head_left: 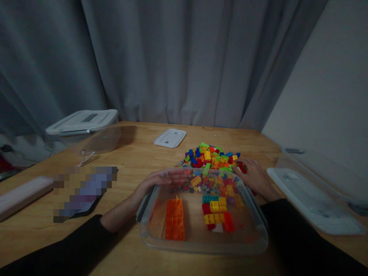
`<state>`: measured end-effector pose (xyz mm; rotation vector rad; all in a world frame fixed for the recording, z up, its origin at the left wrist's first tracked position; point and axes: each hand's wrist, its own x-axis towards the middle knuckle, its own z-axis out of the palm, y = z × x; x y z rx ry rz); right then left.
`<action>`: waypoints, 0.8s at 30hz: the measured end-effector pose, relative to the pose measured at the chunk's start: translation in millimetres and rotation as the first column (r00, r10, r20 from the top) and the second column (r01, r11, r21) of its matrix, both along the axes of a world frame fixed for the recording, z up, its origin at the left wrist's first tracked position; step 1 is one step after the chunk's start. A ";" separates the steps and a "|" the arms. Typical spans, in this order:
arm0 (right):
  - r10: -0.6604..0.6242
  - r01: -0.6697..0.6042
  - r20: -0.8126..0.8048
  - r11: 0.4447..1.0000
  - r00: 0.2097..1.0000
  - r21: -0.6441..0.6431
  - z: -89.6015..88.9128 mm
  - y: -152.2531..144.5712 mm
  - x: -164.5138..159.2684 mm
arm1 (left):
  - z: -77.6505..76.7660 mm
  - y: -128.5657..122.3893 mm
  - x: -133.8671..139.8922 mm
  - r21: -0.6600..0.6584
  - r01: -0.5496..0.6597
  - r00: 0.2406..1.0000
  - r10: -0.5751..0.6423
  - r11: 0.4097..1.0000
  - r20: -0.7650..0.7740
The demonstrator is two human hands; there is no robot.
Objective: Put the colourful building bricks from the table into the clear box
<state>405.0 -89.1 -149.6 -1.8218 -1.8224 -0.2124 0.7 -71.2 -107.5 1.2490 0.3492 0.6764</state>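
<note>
Left hand [161, 181] lies flat and open on the tub's [201, 245] far-left rim; right hand [254, 177], fingers loosely spread, touches bricks [211, 155] just behind the tub.

A tub [260, 245] sits at the near middle of the surface [135, 153], bricks [214, 209] in it. A brick pile [211, 156] lies just behind it, a small lid [170, 138] farther back, a lidded box [83, 126] far left, a large lid [310, 199] right
</note>
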 end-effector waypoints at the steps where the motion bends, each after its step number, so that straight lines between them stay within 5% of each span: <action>1: 0.005 -0.005 0.003 1.000 1.000 -0.006 -0.4 0.1 0.2 | -0.8 0.0 0.2 -0.003 0.005 1.000 -0.005 1.000 0.007; 24: -0.081 0.081 0.037 0.996 0.996 -0.024 10.3 -8.1 -9.8 | 3.4 1.5 5.0 0.047 0.006 1.000 -0.006 0.999 0.001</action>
